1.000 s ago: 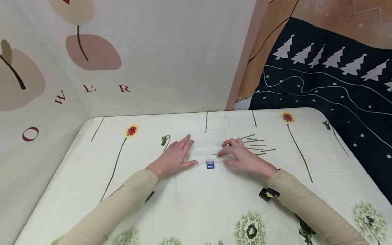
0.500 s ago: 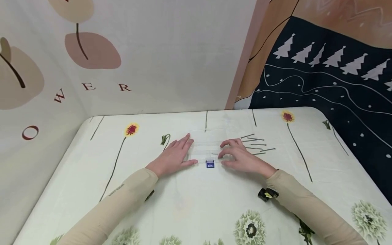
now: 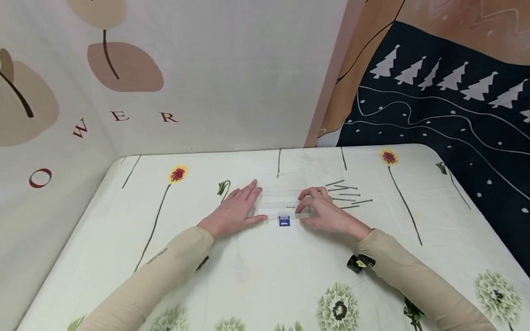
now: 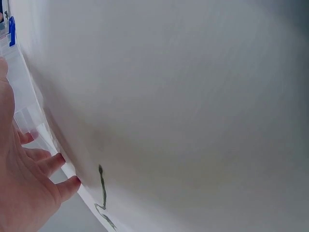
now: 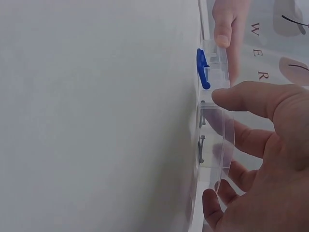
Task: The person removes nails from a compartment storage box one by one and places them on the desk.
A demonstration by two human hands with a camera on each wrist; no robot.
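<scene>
A clear plastic compartment box (image 3: 281, 186) with a blue latch (image 3: 284, 221) lies on the table, its lid apparently folded back. My left hand (image 3: 235, 209) rests along its left side, fingers spread and thumb at the front corner. At the right end is my right hand (image 3: 327, 209): the index finger reaches down into a front compartment, while the thumb sits by the front wall, apart from it. Through the clear wall, nails (image 5: 201, 149) show inside, near that index finger. No nail shows between finger and thumb; the index fingertip is partly hidden behind plastic.
Several loose nails (image 3: 349, 195) lie on the table just right of the box, beyond my right hand. A flower-print cloth (image 3: 248, 285) covers the table. Printed fabric hangs (image 3: 232, 92) behind its far edge.
A dark nail end by my right fingertips, visible earlier in the head view, no longer shows there. The right hand has shifted only slightly; the left hand stays at the box.
</scene>
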